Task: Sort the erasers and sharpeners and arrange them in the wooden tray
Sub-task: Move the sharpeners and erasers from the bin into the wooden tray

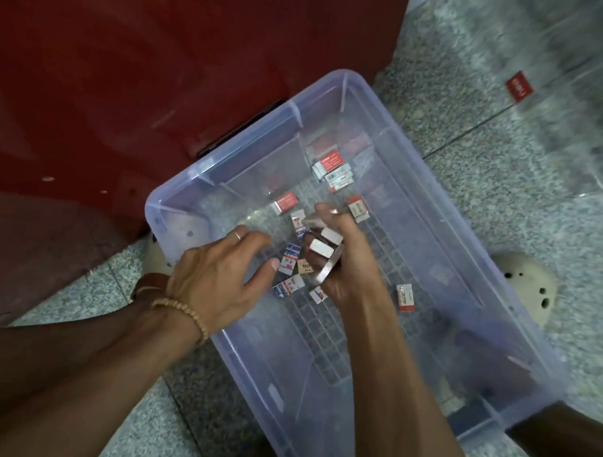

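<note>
From the head view, both hands work inside a clear plastic bin (222, 177) standing on a speckled floor (488, 175), with a red surface (124, 54) at ten o'clock. The right hand (341, 263) curls round a small stack of white erasers (322, 244), gripping them firmly. The left hand (218, 275) reaches in with fingers spread and loose, holding nothing, just beside loose erasers (289, 265) at three o'clock of it. More lie at twelve o'clock (331, 171). This looks like the gathering step; no wooden tray is in view, so next comes collecting the rest, then carrying them out.
</note>
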Motion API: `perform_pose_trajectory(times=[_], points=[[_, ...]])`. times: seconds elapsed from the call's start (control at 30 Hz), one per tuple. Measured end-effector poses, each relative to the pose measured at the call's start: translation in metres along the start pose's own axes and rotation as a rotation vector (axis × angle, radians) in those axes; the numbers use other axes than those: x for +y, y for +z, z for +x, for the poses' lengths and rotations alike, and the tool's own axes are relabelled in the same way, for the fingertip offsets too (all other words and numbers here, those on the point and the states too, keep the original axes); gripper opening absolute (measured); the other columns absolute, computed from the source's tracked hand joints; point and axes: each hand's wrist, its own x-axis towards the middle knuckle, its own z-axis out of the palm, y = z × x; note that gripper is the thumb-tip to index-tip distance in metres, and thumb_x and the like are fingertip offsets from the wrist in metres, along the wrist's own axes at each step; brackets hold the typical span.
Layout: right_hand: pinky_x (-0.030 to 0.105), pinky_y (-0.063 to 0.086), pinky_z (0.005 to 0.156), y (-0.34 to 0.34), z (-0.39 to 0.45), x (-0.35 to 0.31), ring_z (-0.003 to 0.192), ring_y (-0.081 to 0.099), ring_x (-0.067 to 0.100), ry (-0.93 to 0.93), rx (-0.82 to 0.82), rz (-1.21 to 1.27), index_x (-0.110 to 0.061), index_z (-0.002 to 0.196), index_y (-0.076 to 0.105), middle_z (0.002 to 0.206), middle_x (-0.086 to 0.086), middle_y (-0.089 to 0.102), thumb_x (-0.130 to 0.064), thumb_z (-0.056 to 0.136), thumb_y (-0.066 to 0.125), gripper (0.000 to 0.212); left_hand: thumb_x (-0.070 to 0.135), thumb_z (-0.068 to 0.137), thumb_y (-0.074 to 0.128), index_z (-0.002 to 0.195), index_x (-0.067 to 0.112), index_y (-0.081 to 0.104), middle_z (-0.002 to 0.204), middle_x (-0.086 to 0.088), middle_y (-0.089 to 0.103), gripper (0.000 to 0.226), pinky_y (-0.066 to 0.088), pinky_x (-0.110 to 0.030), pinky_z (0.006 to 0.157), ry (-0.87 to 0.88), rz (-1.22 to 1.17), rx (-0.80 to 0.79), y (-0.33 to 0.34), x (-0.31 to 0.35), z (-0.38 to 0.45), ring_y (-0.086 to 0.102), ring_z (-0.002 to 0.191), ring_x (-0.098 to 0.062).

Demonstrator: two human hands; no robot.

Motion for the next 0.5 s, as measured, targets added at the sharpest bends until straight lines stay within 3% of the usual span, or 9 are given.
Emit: perform_pose_trajectory(times=[0.1, 0.17, 0.3, 0.37, 0.43, 0.5], points=[[0.021, 0.045, 0.045, 0.009, -0.016, -0.001, 0.047, 0.056, 0.010, -0.064, 0.001, -0.053, -0.014, 0.083, 0.063, 0.059, -0.001, 0.058, -0.010, 0.092, 0.056, 0.013, 0.055, 0.087, 0.058, 0.112, 0.027, 0.059, 0.104, 0.010, 0.055, 0.038, 0.055, -0.034, 0.071, -0.094, -0.301, 0.012, -0.009, 0.017, 0.006, 0.063, 0.079, -0.007], [0.026, 0.049, 0.056, 0.028, -0.048, -0.004, 0.054, 0.061, 0.015, -0.147, -0.065, -0.085, -0.013, 0.080, 0.062, 0.062, 0.001, 0.060, -0.011, 0.083, 0.064, 0.004, 0.052, 0.080, 0.069, 0.111, 0.033, 0.059, 0.101, 0.014, 0.056, 0.038, 0.052, -0.025, 0.067, -0.077, -0.416, 0.064, -0.041, 0.037, -0.005, 0.062, 0.077, -0.001], [0.056, 0.054, 0.088, 0.049, -0.069, -0.006, 0.085, 0.066, 0.035, -0.191, -0.140, -0.108, -0.009, 0.095, 0.056, 0.084, 0.018, 0.060, -0.020, 0.057, 0.076, 0.044, 0.033, 0.076, 0.081, 0.094, 0.041, 0.058, 0.085, 0.012, 0.062, 0.031, 0.050, -0.017, 0.067, -0.063, -0.547, 0.115, -0.069, 0.061, -0.012, 0.061, 0.070, -0.001], [0.068, 0.042, 0.102, 0.063, -0.089, -0.007, 0.096, 0.060, 0.042, -0.213, -0.167, -0.107, -0.009, 0.095, 0.057, 0.095, 0.023, 0.054, -0.024, 0.060, 0.076, 0.042, 0.020, 0.075, 0.083, 0.092, 0.036, 0.063, 0.077, 0.011, 0.065, 0.030, 0.053, -0.019, 0.068, -0.065, -0.633, 0.150, -0.091, 0.068, -0.023, 0.062, 0.066, -0.001], [0.061, 0.046, 0.099, 0.075, -0.110, -0.010, 0.085, 0.061, 0.036, -0.249, -0.180, -0.120, -0.010, 0.082, 0.059, 0.084, 0.018, 0.054, -0.023, 0.073, 0.071, 0.020, 0.013, 0.077, 0.081, 0.090, 0.026, 0.069, 0.074, 0.014, 0.065, 0.023, 0.055, -0.022, 0.068, -0.069, -0.695, 0.160, -0.113, 0.072, -0.036, 0.061, 0.064, -0.002], [0.040, 0.053, 0.074, 0.085, -0.128, -0.012, 0.063, 0.060, 0.022, -0.290, -0.191, -0.117, -0.012, 0.073, 0.057, 0.066, 0.005, 0.054, -0.016, 0.087, 0.062, 0.016, 0.009, 0.078, 0.078, 0.087, 0.019, 0.072, 0.070, 0.013, 0.062, 0.015, 0.054, -0.029, 0.067, -0.066, -0.723, 0.182, -0.130, 0.076, -0.050, 0.058, 0.062, -0.006]])
